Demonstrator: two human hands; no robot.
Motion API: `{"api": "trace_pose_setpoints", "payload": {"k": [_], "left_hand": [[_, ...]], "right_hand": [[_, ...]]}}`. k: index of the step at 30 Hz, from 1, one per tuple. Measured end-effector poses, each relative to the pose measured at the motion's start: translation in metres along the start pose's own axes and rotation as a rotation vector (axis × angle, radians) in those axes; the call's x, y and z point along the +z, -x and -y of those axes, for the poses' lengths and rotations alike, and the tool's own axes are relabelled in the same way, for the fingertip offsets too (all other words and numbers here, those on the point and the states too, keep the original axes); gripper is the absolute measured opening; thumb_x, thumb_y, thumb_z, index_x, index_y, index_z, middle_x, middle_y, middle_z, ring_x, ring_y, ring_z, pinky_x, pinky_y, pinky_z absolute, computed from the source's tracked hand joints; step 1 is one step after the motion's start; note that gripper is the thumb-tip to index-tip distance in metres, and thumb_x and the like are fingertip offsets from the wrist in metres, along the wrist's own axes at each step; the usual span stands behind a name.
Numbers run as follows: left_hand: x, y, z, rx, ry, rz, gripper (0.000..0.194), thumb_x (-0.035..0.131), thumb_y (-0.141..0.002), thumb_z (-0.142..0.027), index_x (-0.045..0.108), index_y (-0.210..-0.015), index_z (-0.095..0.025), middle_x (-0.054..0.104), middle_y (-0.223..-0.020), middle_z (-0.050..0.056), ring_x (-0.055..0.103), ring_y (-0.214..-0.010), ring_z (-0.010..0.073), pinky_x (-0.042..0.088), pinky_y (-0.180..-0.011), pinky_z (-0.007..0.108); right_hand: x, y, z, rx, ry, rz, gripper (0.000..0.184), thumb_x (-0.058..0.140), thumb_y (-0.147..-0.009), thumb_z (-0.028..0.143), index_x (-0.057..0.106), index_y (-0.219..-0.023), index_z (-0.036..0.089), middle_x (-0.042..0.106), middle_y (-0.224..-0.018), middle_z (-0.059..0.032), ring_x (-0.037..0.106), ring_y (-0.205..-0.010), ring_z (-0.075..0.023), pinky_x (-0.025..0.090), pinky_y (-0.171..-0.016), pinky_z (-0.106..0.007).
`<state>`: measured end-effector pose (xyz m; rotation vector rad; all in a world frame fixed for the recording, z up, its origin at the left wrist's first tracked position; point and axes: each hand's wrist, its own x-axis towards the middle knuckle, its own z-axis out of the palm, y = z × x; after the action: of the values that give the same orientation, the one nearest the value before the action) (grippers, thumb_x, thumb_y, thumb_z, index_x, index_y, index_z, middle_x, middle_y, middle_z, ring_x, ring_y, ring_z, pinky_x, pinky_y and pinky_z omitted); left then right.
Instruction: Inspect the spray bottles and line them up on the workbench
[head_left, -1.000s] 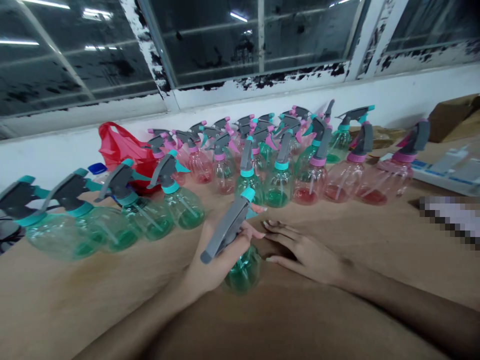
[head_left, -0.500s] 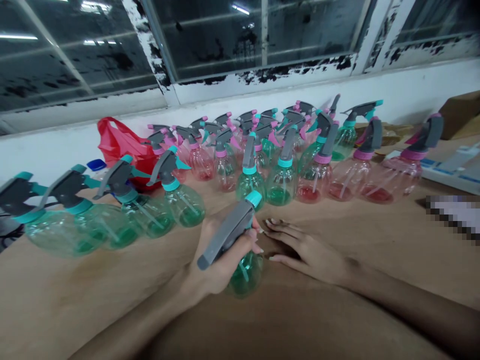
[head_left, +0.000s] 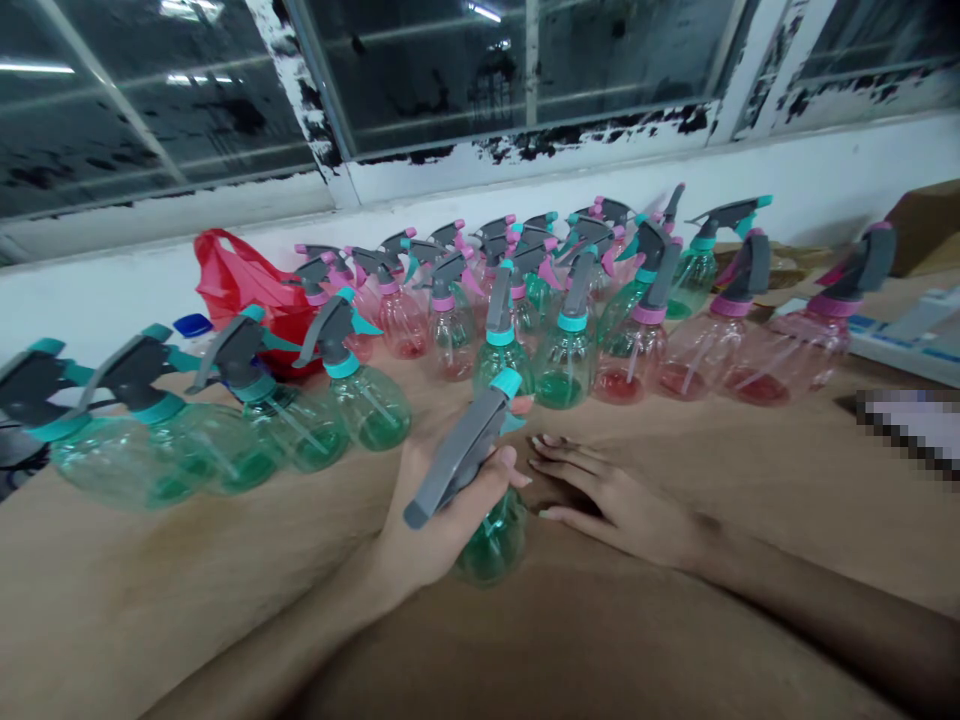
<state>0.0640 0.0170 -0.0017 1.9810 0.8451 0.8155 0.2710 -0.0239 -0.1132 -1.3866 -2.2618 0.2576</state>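
Note:
A green spray bottle with a grey trigger head and turquoise nozzle is gripped at its neck by my left hand. Its trigger is partly hidden behind my fingers, and the nozzle points away from me. My right hand lies palm down on the brown table just right of this bottle, holding nothing, with its fingers stretched towards it. Just beyond my hands stand another green spray bottle and a pink spray bottle, each with some coloured liquid at the bottom.
Several green spray bottles form a row on the left. More pink and green ones crowd together towards the wall. A red plastic bag sits behind the left row. At the right are a cardboard box, a white tray and a blurred-out flat object.
The fingers of my left hand shift around the trigger and the bottle's head tips slightly. My right hand stays in place. The whole view has shifted a little.

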Motion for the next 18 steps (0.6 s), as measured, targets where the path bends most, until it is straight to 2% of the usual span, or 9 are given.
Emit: {"api": "trace_pose_setpoints", "payload": {"k": [3, 6, 9, 12, 18], "left_hand": [[0.0007, 0.0, 0.0015, 0.004, -0.023, -0.014, 0.027, 0.049, -0.087, -0.029, 0.066, -0.067, -0.021, 0.067, -0.079, 0.003, 0.069, -0.084, 0.0199, 0.055, -0.076, 0.032], [0.0008, 0.0009, 0.0033, 0.005, -0.029, -0.012, 0.026, 0.048, -0.087, -0.03, 0.065, -0.07, -0.021, 0.067, -0.078, 0.003, 0.069, -0.086, 0.0201, 0.055, -0.076, 0.032], [0.0006, 0.0012, 0.0025, 0.002, -0.019, -0.007, 0.015, 0.049, -0.087, -0.029, 0.063, -0.085, -0.022, 0.068, -0.077, 0.003, 0.069, -0.083, 0.02, 0.055, -0.075, 0.033], [-0.0005, -0.0005, 0.0003, -0.001, 0.002, 0.032, 0.021, 0.049, -0.085, -0.027, 0.057, -0.104, -0.022, 0.067, -0.081, 0.003, 0.069, -0.079, 0.0201, 0.056, -0.073, 0.033], [-0.006, -0.0068, -0.0016, 0.049, -0.075, 0.104, 0.031, 0.056, -0.079, -0.03, 0.056, -0.109, -0.023, 0.067, -0.078, 0.003, 0.067, -0.07, 0.021, 0.055, -0.072, 0.036]], "right_hand": [[-0.0004, 0.0, 0.0, 0.003, 0.004, 0.007, 0.054, 0.045, -0.089, 0.049, 0.044, -0.133, 0.017, 0.043, -0.141, -0.0088, 0.035, -0.132, -0.0227, 0.033, -0.108, -0.045], [0.0001, 0.0003, 0.0001, 0.001, -0.01, -0.004, 0.054, 0.046, -0.089, 0.048, 0.044, -0.134, 0.019, 0.044, -0.141, -0.008, 0.036, -0.132, -0.0227, 0.034, -0.108, -0.045], [0.0005, 0.0005, 0.0002, -0.004, -0.03, -0.02, 0.052, 0.047, -0.089, 0.047, 0.044, -0.134, 0.021, 0.045, -0.141, -0.0071, 0.036, -0.132, -0.0227, 0.035, -0.107, -0.045], [0.0004, 0.0006, 0.0001, -0.003, -0.027, -0.029, 0.052, 0.048, -0.089, 0.047, 0.045, -0.133, 0.021, 0.046, -0.139, -0.0069, 0.038, -0.131, -0.023, 0.035, -0.107, -0.046], [0.003, 0.0018, -0.0029, -0.021, -0.041, -0.039, 0.052, 0.048, -0.089, 0.046, 0.042, -0.135, 0.023, 0.045, -0.14, -0.0066, 0.036, -0.132, -0.0235, 0.034, -0.107, -0.047]]}}
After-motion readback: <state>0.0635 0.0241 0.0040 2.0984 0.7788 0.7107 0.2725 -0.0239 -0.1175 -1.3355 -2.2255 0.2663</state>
